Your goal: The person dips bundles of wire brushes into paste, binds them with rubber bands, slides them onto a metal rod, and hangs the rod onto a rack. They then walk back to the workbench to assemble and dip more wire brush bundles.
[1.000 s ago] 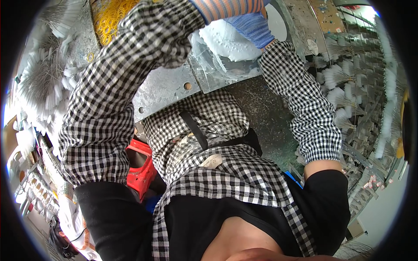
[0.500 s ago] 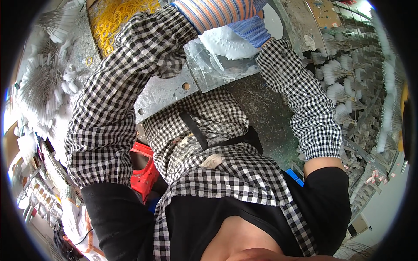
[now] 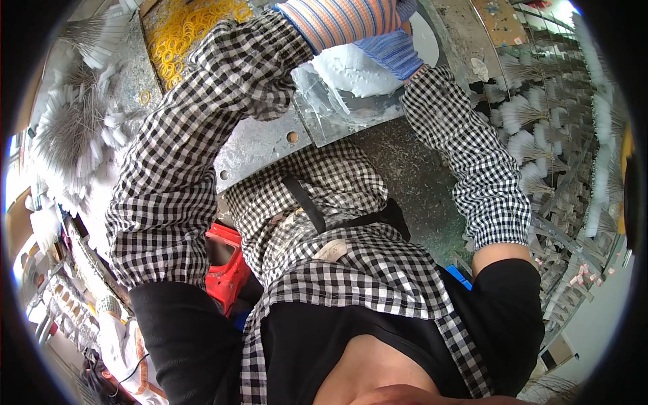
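My left hand (image 3: pixel 344 23), in an orange, white and blue striped knit glove, reaches across the top edge of the view. Just below and to its right is my right hand (image 3: pixel 391 52) in a blue knit glove. The two hands meet or overlap at the top, and their fingers are hidden, so whatever they may hold does not show. Under them, thick white paste (image 3: pixel 347 71) lies heaped and smeared on a metal plate (image 3: pixel 331 132). Checkered sleeves cover both my forearms.
Yellow rings (image 3: pixel 179 40) fill a tray at the upper left. Bundles of white-tipped wires (image 3: pixel 71 128) lie farther left; more bundles (image 3: pixel 526 111) stand in rows at the right. A red plastic stool (image 3: pixel 226 270) is beside me. Another person (image 3: pixel 125 351) is at the lower left.
The bench and both sleeves appear shifted slightly right and down in the view. My hands stay close together over the white paste.
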### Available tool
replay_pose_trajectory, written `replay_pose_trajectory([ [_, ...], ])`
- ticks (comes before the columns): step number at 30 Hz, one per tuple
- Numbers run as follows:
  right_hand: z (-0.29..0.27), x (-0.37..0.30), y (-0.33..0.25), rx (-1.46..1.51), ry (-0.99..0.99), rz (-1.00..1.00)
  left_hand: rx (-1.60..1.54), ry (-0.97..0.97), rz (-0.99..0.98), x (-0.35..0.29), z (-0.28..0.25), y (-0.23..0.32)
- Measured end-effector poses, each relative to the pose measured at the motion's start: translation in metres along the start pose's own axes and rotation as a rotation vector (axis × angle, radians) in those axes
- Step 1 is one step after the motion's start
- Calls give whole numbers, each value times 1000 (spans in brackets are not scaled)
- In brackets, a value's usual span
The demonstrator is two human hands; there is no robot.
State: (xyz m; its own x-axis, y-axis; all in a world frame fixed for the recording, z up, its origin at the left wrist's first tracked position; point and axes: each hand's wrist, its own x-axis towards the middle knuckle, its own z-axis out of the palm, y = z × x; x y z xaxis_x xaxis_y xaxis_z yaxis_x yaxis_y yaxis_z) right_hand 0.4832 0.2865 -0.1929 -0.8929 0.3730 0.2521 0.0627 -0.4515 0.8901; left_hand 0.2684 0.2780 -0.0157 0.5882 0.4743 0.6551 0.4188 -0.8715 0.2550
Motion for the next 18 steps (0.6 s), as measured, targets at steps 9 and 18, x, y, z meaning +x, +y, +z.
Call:
replay_pose_trajectory([
  [9,1,15,-16,-411,-5,-92,-204,105,13,10,-12,12],
  [18,-24,82,50,-1714,-92,-686,-646,466,-385,-45,-27,35],
])
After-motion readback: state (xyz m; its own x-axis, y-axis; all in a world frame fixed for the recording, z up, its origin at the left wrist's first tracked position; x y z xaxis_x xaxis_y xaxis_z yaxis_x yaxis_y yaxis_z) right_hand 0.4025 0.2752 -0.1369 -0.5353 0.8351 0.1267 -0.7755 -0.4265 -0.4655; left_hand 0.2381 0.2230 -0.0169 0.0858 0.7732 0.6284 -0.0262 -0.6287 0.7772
